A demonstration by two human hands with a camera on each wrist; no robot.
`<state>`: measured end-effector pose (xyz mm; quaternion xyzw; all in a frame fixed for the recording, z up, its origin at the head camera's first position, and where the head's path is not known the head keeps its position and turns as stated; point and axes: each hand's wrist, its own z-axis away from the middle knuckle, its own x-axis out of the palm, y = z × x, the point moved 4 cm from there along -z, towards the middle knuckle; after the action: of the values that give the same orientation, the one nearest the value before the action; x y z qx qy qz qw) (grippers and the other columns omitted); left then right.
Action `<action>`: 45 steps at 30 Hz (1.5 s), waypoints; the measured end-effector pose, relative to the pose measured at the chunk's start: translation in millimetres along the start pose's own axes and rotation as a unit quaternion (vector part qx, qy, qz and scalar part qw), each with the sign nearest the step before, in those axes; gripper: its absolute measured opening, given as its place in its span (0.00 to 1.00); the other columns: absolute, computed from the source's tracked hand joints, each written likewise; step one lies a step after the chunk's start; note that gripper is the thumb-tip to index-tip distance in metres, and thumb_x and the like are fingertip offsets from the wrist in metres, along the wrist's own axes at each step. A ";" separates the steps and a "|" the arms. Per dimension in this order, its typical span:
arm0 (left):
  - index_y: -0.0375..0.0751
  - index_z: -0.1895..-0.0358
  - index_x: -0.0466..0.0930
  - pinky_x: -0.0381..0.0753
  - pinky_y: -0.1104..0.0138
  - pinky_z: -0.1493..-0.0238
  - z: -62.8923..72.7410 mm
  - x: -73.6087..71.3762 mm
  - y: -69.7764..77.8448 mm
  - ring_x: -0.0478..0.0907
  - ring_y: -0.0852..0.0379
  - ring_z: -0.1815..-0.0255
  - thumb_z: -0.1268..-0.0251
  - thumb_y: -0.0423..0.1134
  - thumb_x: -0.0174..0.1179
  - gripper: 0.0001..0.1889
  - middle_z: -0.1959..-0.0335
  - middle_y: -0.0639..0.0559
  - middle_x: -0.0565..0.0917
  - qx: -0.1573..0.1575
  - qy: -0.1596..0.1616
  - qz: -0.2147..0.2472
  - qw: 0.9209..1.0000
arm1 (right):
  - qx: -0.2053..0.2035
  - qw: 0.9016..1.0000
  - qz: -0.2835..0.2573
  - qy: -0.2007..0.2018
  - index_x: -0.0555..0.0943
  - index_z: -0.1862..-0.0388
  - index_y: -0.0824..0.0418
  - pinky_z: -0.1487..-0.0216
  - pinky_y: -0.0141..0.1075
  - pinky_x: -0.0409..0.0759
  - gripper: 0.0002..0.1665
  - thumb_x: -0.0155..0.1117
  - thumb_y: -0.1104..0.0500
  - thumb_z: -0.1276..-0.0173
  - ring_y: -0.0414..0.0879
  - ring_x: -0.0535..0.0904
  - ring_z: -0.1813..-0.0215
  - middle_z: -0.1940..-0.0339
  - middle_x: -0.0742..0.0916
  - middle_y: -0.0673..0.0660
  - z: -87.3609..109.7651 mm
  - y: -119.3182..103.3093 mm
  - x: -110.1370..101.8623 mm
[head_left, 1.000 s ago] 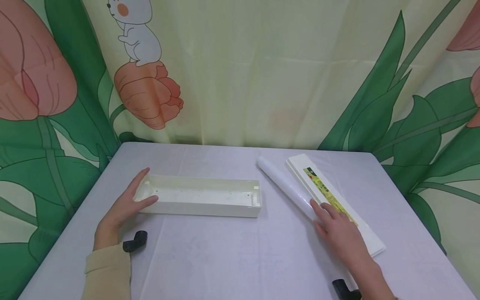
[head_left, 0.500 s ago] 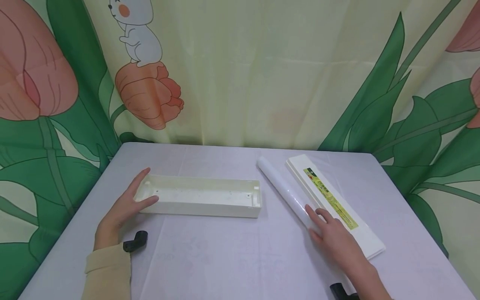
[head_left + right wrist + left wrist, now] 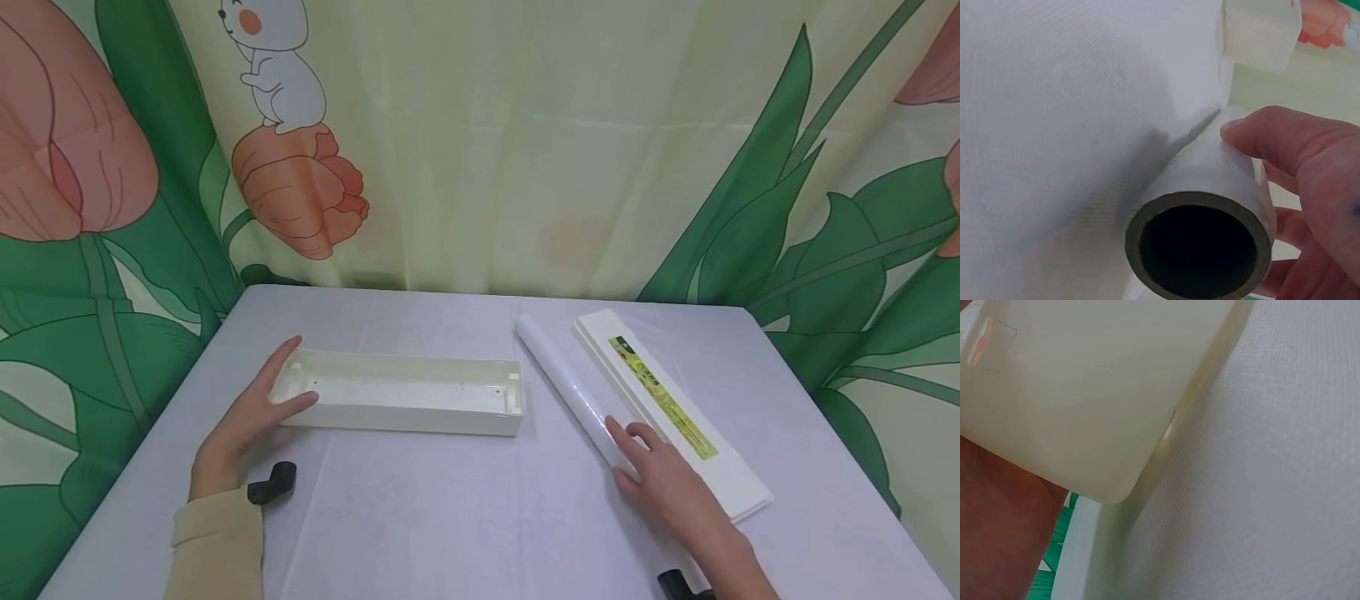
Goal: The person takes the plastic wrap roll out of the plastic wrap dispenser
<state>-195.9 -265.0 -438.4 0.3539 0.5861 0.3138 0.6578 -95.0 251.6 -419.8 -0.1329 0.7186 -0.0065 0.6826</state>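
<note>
A long, open-topped white plastic box (image 3: 405, 417) lies crosswise on the table. My left hand (image 3: 243, 408) grips its left end, thumb on the near wall and fingers at the far side. The box's end wall (image 3: 1085, 394) fills much of the left wrist view. To the right, a roll of cling film (image 3: 562, 375) lies slanted, its near part under my right hand (image 3: 667, 483). The right thumb is on one side of the roll and the fingers on the other. The right wrist view shows the hollow cardboard core (image 3: 1138, 250).
Beside the roll, on its right, lies a long white lid-like piece (image 3: 738, 487) with a yellow-green label (image 3: 663, 398). A white cloth covers the table (image 3: 420, 517). Behind hangs a curtain (image 3: 480, 167) printed with flowers and a small animal.
My right hand has slid slightly left and toward me along the roll, uncovering more of the label. The left hand and the box have stayed put.
</note>
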 end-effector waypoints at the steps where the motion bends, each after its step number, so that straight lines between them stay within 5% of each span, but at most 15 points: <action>1: 0.64 0.17 0.36 0.44 0.23 0.37 0.1 -0.1 -0.1 0.38 0.30 0.21 0.37 0.50 0.68 0.54 0.17 0.40 0.39 0.001 0.000 0.002 1.000 | 0.002 1.000 0.000 -0.004 0.71 0.25 0.59 0.61 0.45 0.84 0.43 0.75 0.59 0.39 0.54 0.78 0.58 0.40 0.78 0.65 0.1 -0.3 0.3; 13: 0.63 0.17 0.37 0.42 0.23 0.36 1.8 -1.5 0.9 0.37 0.32 0.20 0.36 0.49 0.68 0.53 0.17 0.42 0.38 0.008 -0.001 0.012 1.000 | 0.006 1.000 0.003 0.003 0.72 0.26 0.57 0.65 0.43 0.80 0.42 0.74 0.59 0.39 0.52 0.76 0.63 0.43 0.79 0.63 3.0 -2.4 0.4; 37: 0.63 0.17 0.38 0.47 0.23 0.37 -0.2 -3.8 1.0 0.42 0.29 0.22 0.35 0.52 0.67 0.52 0.17 0.39 0.42 0.003 0.006 -0.010 1.000 | 0.035 0.999 0.010 0.005 0.70 0.24 0.57 0.58 0.55 0.84 0.45 0.75 0.49 0.37 0.62 0.80 0.51 0.38 0.77 0.69 3.2 2.8 -6.8; 45: 0.54 0.17 0.43 0.53 0.29 0.33 2.5 -10.7 6.2 0.47 0.29 0.22 0.32 0.50 0.65 0.48 0.18 0.38 0.47 0.042 0.039 -0.019 0.998 | 0.033 0.999 -0.005 0.035 0.71 0.26 0.59 0.53 0.59 0.82 0.42 0.75 0.51 0.37 0.65 0.79 0.46 0.41 0.79 0.69 0.9 2.9 -12.3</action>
<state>-194.7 -270.7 -427.2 0.3574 0.6311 0.2894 0.6247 -94.2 257.0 -408.4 -0.1140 0.7407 -0.0384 0.6609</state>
